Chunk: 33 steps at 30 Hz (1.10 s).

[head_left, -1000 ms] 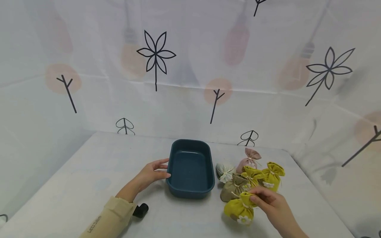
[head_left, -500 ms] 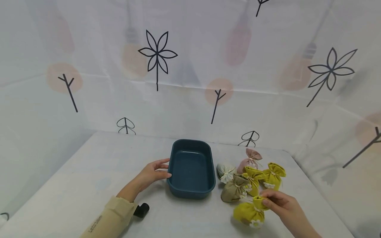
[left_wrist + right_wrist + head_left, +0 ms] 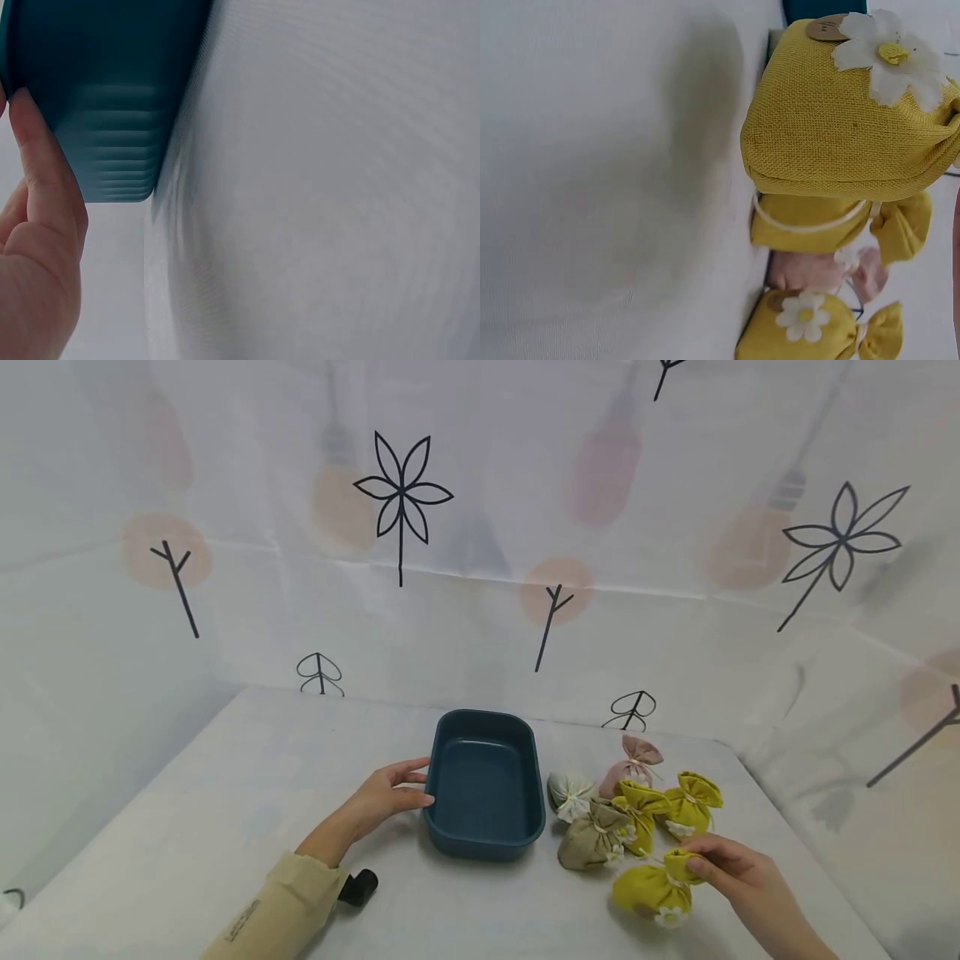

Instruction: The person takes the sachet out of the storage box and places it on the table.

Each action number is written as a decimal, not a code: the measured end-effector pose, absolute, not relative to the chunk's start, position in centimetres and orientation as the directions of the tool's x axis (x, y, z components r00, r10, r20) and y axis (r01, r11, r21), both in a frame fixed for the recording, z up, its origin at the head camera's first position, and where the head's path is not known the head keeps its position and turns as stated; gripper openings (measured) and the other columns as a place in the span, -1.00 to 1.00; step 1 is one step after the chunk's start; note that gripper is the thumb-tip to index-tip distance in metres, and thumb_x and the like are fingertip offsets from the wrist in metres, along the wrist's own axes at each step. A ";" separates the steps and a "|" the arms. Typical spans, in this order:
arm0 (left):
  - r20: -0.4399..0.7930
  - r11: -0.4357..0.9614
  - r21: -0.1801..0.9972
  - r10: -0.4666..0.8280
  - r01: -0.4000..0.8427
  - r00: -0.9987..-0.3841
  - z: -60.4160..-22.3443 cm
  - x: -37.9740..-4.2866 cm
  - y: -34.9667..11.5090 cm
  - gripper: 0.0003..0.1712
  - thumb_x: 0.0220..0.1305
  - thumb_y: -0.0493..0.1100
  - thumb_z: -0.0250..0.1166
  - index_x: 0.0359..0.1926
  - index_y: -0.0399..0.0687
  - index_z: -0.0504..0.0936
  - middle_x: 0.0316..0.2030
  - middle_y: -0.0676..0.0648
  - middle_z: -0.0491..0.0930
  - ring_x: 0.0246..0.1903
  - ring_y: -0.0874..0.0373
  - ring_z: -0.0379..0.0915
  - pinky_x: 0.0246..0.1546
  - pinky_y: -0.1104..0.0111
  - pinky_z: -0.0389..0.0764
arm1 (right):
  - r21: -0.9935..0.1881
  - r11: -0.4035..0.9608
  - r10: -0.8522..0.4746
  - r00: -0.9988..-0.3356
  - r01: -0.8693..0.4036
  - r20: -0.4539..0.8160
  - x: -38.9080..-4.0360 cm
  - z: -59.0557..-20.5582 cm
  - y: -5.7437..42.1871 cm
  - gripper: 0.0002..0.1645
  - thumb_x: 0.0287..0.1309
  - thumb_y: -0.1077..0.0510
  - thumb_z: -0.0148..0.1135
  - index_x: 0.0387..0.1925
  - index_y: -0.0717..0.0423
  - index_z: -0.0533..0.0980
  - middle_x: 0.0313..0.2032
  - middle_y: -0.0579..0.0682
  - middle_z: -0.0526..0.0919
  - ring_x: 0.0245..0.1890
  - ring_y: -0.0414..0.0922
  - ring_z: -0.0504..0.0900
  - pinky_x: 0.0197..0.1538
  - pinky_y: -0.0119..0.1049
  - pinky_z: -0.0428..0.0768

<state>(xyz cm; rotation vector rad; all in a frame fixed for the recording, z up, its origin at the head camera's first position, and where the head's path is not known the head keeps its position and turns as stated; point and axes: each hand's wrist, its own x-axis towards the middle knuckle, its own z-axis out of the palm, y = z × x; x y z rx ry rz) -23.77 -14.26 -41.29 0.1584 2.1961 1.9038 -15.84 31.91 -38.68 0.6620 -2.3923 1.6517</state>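
Observation:
A yellow cloth sachet (image 3: 647,889) with a white fabric flower hangs from my right hand (image 3: 738,881), which pinches its gathered top between thumb and fingers. In the right wrist view this yellow sachet (image 3: 840,124) fills the upper right, with its shadow on the white cloth. My left hand (image 3: 378,802) touches the left rim of a dark teal rectangular bin (image 3: 483,852), its fingers nearly straight. From the left wrist, the hand (image 3: 45,202) has a digit lying along the bin's outer wall (image 3: 112,120), its tip at the rim. Nothing lies inside the bin.
Right of the bin several other sachets stand grouped: a pale one (image 3: 572,795), a pink one (image 3: 626,774), an olive-brown one (image 3: 588,839) and two yellow ones, one at the right (image 3: 688,810). A black object (image 3: 360,887) lies beside the left sleeve (image 3: 281,906).
My right hand has moved to the right with the yellow sachet, away from the olive-brown one. The left hand stays at the bin's rim. The head view has shifted slightly.

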 end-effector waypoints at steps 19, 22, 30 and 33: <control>-0.098 0.149 0.987 0.221 -0.065 -0.970 -41.4 -23.8 -14.3 -0.24 0.09 -0.23 0.38 0.33 0.00 0.30 0.09 -0.20 0.41 -0.07 0.04 0.50 0.00 0.16 0.49 | -0.759 0.484 -0.219 -0.900 -0.436 0.377 -18.0 -38.7 34.5 -0.85 0.23 0.40 0.08 -0.19 0.33 0.53 -0.34 -0.18 0.64 -0.37 -0.31 0.57 -0.34 -0.44 0.57; -0.099 0.147 0.987 0.223 -0.067 -0.970 -41.4 -23.9 -14.3 -0.24 0.09 -0.22 0.38 0.33 -0.01 0.30 0.10 -0.20 0.41 -0.08 0.04 0.50 0.00 0.17 0.49 | -0.759 0.482 -0.211 -0.899 -0.438 0.385 -18.4 -38.9 35.0 -0.85 0.22 0.41 0.08 -0.20 0.31 0.54 -0.33 -0.20 0.63 -0.37 -0.33 0.57 -0.33 -0.47 0.56; -0.096 0.144 0.988 0.235 -0.063 -0.967 -41.4 -23.9 -14.3 -0.23 0.10 -0.22 0.37 0.34 -0.04 0.28 0.09 -0.23 0.39 -0.10 0.04 0.50 -0.01 0.18 0.50 | -0.747 0.500 -0.179 -0.896 -0.438 0.406 -19.5 -39.3 35.6 -0.85 0.18 0.44 0.11 -0.22 0.33 0.53 -0.34 -0.22 0.64 -0.36 -0.35 0.57 -0.34 -0.50 0.55; -0.096 0.152 0.986 0.237 -0.061 -0.967 -41.4 -23.9 -14.3 -0.23 0.11 -0.20 0.37 0.34 -0.03 0.28 0.09 -0.22 0.39 -0.10 0.05 0.50 -0.01 0.17 0.49 | -0.743 0.515 -0.157 -0.899 -0.427 0.408 -19.8 -39.4 35.7 -0.87 0.18 0.43 0.12 -0.22 0.35 0.53 -0.35 -0.23 0.64 -0.37 -0.36 0.57 -0.34 -0.52 0.54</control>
